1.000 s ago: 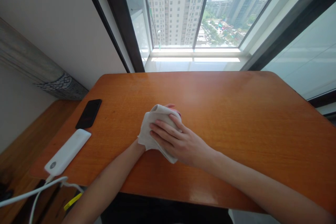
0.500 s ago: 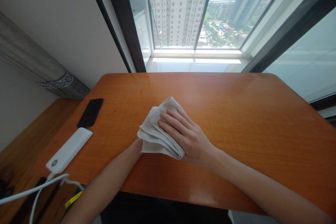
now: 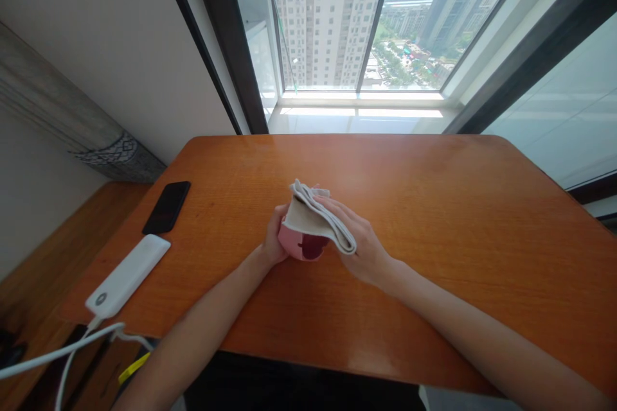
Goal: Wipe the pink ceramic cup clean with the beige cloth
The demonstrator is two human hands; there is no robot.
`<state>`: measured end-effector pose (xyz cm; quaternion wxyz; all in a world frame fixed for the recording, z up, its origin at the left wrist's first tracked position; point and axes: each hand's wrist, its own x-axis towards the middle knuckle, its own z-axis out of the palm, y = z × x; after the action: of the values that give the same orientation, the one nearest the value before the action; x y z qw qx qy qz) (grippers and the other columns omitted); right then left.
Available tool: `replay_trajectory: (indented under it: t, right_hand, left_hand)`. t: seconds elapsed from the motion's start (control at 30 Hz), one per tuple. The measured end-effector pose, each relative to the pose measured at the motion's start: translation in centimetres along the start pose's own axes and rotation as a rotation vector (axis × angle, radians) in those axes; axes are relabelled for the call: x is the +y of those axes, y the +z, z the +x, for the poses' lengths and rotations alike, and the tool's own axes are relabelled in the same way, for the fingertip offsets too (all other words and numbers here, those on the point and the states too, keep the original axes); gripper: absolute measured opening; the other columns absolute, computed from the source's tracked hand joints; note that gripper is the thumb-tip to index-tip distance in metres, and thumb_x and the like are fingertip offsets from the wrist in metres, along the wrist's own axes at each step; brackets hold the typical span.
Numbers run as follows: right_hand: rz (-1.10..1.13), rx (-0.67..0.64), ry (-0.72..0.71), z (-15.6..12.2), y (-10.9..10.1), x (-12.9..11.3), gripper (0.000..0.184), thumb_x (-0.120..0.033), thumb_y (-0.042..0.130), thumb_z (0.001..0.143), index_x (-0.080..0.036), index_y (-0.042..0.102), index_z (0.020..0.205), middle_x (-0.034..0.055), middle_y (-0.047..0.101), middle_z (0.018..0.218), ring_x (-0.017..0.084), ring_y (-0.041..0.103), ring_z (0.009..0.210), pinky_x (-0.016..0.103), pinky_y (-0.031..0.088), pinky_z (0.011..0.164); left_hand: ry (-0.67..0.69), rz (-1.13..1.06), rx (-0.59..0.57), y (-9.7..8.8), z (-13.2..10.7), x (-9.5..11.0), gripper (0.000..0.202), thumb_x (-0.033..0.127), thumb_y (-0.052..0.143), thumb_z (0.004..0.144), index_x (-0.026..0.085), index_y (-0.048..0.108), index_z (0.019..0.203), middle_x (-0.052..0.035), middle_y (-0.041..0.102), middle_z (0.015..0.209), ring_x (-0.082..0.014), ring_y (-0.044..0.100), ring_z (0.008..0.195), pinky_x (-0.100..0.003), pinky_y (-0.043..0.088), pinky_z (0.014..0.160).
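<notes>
A pink rounded object with a dark red patch [image 3: 293, 243] is at the middle of the table, partly hidden under a folded pale grey cloth [image 3: 315, 215]. My left hand [image 3: 276, 236] is wrapped round its left side. My right hand [image 3: 361, 244] holds the cloth, fingers lying along its right side, and presses it over the top of the pink object. The cloth tilts down toward the right wrist. What kind of thing the pink object is, I cannot make out; its upper part is covered.
The brown wooden table [image 3: 457, 237] spreads around both hands. On its left side lie a black phone [image 3: 166, 207] and a white power bank [image 3: 128, 275] with a white cable [image 3: 62, 352]. A window [image 3: 357, 32] is beyond the far edge, and a curtain [image 3: 72, 103] hangs at left.
The cloth has swung up and right with my right hand, showing the pink object beneath. My left hand, hidden before under the cloth, now shows on the object's left side.
</notes>
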<state>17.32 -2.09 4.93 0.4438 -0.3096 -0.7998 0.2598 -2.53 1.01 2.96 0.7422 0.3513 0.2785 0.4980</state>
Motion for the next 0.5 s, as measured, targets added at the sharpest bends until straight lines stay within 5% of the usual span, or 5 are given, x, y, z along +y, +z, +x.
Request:
replay_trajectory:
  t: [0.1, 0.23, 0.33, 0.5]
  right_hand:
    - [0.102, 0.054, 0.127, -0.6, 0.4, 1.1, 0.045, -0.037, 0.049, 0.113, -0.024, 0.059, 0.155, 0.0126, 0.067, 0.152, 0.030, 0.066, 0.138, 0.045, 0.052, 0.119]
    - [0.241, 0.103, 0.332, -1.4, 1.4, 1.7, 0.044, -0.052, 0.051, 0.112, -0.019, 0.077, 0.123, 0.0072, 0.080, 0.112, 0.026, 0.073, 0.098, 0.038, 0.060, 0.094]
    - [0.397, 0.106, 0.494, -1.7, 2.3, 1.6, 0.048, -0.060, 0.058, 0.107, -0.019, 0.079, 0.121, 0.0059, 0.081, 0.111, 0.029, 0.073, 0.106, 0.042, 0.059, 0.102]
    - [0.782, 0.160, 0.672, -1.7, 3.8, 1.0, 0.061, -0.059, 0.075, 0.096, -0.024, 0.069, 0.145, 0.0087, 0.079, 0.135, 0.033, 0.070, 0.132, 0.055, 0.050, 0.121]
  left_hand:
    - [-0.077, -0.137, 0.035, -0.6, 0.2, 0.1, 0.069, 0.066, 0.060, 0.090, 0.011, 0.076, 0.127, -0.0169, 0.081, 0.128, -0.0416, 0.070, 0.133, -0.052, 0.059, 0.110]
    - [0.041, -0.197, 0.120, -0.8, 0.4, 0.6, 0.065, 0.062, 0.059, 0.093, 0.015, 0.072, 0.136, -0.0129, 0.079, 0.135, -0.0344, 0.071, 0.133, -0.045, 0.057, 0.111]
    - [0.123, -0.218, 0.208, -0.7, 0.7, 1.2, 0.065, 0.062, 0.059, 0.094, 0.014, 0.073, 0.135, -0.0137, 0.077, 0.138, -0.0329, 0.070, 0.133, -0.044, 0.056, 0.112]
    - [0.124, -0.287, 0.317, -0.9, 0.8, 1.8, 0.058, 0.063, 0.059, 0.094, 0.013, 0.077, 0.117, -0.0161, 0.079, 0.132, -0.0327, 0.072, 0.128, -0.046, 0.059, 0.108]
